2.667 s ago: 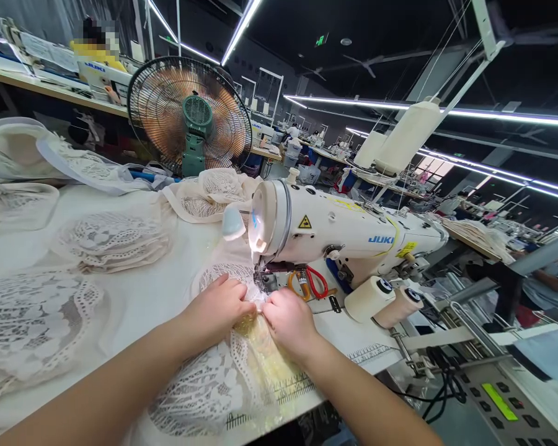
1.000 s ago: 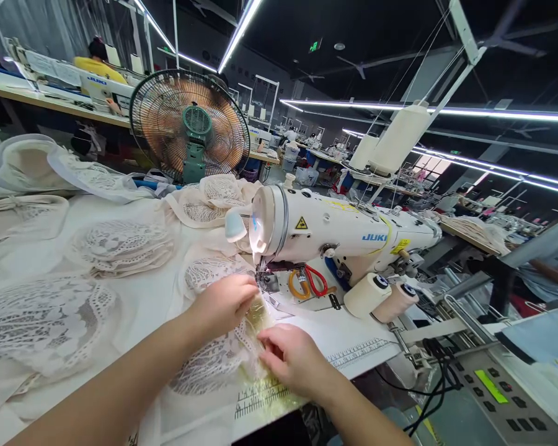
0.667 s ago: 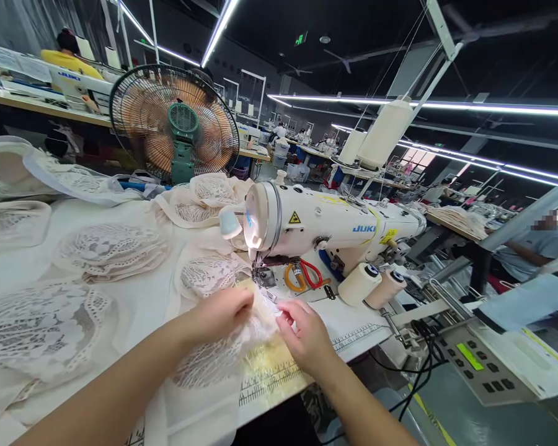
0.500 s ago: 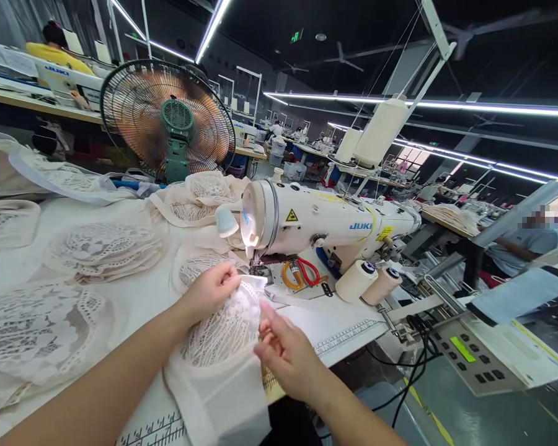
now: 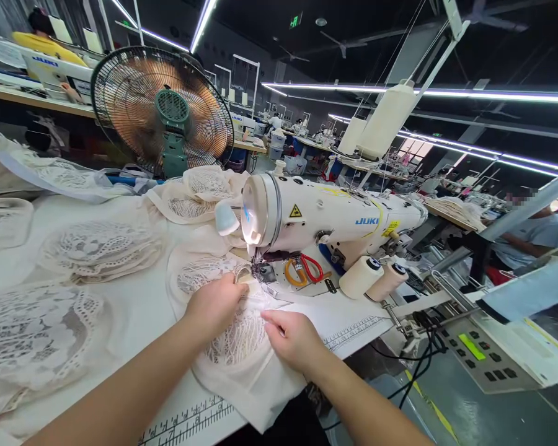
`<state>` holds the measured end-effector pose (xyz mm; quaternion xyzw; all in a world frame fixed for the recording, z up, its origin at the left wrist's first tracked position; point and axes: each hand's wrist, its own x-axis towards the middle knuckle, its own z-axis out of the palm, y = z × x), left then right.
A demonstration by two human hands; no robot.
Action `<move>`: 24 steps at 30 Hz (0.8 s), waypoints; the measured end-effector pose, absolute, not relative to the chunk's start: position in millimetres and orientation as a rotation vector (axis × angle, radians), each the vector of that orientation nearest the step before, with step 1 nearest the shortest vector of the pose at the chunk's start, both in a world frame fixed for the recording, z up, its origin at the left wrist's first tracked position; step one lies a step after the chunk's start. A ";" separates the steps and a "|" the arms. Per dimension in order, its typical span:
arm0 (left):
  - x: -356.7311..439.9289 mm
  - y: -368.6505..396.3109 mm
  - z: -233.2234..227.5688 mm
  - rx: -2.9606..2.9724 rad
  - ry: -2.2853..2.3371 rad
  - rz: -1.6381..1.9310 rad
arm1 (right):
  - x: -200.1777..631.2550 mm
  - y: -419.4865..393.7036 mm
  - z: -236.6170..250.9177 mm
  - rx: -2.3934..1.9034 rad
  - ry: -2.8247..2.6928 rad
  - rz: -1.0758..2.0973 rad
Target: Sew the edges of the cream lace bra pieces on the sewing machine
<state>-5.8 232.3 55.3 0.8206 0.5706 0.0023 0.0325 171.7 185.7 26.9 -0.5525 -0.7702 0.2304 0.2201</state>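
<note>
A cream lace garment piece (image 5: 242, 347) lies on the white table in front of the needle of a white JUKI sewing machine (image 5: 325, 220). My left hand (image 5: 216, 303) presses down on the piece's upper edge, just left of the presser foot (image 5: 263, 272). My right hand (image 5: 291, 337) rests on the piece's right side, fingers curled on the fabric. The lower end of the piece hangs over the table's front edge.
Stacks of lace pieces (image 5: 97, 244) cover the table to the left. A standing fan (image 5: 162, 111) is behind. Red and orange scissors (image 5: 304, 269) and two thread cones (image 5: 374, 279) sit by the machine. A control panel (image 5: 474, 347) is at the right. Other people work at benches farther off.
The lace piece was lifted away from the needle and turned between both hands, then laid flat again. Both hands now press it down near the presser foot.
</note>
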 end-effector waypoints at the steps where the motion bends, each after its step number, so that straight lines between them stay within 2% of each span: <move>1: -4.8 231.7 55.3 2.526 1.759 -0.016 | 171.9 186.4 27.3 -1.552 -2.147 0.626; 12: 10.3 229.4 63.2 2.465 1.784 -0.181 | 175.4 202.9 39.1 -1.640 -2.309 0.592; 24: 17.2 237.4 54.3 2.365 1.881 -0.131 | 177.8 211.7 49.6 -1.626 -2.338 0.655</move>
